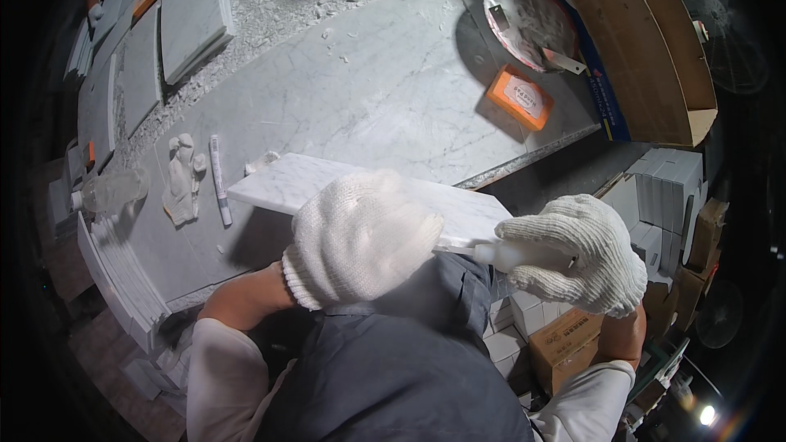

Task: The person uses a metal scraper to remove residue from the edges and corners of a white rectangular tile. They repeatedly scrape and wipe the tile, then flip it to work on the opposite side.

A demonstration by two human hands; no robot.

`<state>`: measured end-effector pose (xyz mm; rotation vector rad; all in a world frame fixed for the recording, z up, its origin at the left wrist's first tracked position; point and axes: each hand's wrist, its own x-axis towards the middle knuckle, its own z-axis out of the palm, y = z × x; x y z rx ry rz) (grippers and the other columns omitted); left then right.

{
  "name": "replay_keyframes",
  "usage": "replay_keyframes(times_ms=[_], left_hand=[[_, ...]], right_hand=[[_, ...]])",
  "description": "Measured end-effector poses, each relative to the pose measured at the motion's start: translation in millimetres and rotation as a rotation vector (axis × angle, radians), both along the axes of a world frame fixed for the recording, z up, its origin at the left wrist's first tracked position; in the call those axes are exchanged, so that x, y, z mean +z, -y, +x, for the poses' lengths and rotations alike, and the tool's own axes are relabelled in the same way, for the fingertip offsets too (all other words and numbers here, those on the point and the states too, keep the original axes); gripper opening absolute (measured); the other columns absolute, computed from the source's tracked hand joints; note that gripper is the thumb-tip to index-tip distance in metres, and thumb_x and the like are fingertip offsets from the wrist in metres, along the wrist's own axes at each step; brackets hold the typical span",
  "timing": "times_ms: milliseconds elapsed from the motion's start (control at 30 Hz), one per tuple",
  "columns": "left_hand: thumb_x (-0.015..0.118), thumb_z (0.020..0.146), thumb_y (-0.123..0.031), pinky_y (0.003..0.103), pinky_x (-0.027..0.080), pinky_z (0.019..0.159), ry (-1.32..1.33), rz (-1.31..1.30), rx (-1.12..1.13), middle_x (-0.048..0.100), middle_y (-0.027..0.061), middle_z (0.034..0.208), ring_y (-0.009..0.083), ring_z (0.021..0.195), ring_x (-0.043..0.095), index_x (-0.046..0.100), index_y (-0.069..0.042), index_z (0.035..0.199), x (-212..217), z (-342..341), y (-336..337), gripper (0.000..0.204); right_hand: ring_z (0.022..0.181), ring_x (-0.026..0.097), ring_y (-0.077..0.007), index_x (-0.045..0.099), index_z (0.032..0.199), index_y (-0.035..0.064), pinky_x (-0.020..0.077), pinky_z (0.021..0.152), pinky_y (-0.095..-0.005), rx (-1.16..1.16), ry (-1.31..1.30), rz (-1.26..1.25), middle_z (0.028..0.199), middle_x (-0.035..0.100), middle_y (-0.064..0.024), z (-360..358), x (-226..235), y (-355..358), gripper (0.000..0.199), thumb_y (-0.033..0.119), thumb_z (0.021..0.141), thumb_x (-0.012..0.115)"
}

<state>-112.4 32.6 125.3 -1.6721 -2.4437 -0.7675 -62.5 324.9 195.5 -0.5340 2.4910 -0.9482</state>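
Observation:
A white marble slab (483, 204) with grey veins lies tilted in front of me, partly over the bench's near edge. My left hand (360, 233), in a white knitted glove, is closed at the slab's near edge; its fingertips are partly hidden and slightly blurred. In my right hand (577, 254), gloved too, is a small white squeeze bottle (508, 257). Its thin nozzle points left along the slab's near edge, close to my left fingers. Most of the bottle is hidden by the glove.
The bench (360, 98) carries an orange block (521, 98), a bowl (532, 24) of pale paste with scrapers, a spare glove (185, 180), a marker (219, 180) and a clear bottle (115, 191). Slabs (192, 24) lean at far left. A cardboard box (647, 41) stands at far right.

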Motion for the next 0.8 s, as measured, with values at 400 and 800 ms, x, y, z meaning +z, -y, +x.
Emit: replay_keyframes(times_ms=[400,800], left_hand=[[0.073,0.070,-0.011,0.043,0.054,0.061,0.029,0.109,-0.020,0.067,0.0119,0.095,0.0314,0.081,0.067,0.070,0.000,0.109,-1,-3,-2,0.040],[0.072,0.070,-0.011,0.043,0.052,0.058,0.034,0.145,-0.032,0.064,0.0111,0.090,0.0307,0.077,0.064,0.069,0.000,0.106,-4,-6,-7,0.038]], right_hand=[[0.079,0.073,-0.0290,0.081,0.110,0.0090,0.0546,0.075,-0.0392,-0.025,0.020,-0.042,0.087,0.076,-0.0095,1,1,-7,0.045,0.032,0.072,0.091],[0.076,0.073,-0.0288,0.080,0.111,0.0065,0.0539,0.072,-0.0388,-0.182,0.043,-0.139,0.084,0.075,-0.0108,14,-11,-15,0.050,0.033,0.071,0.092]])
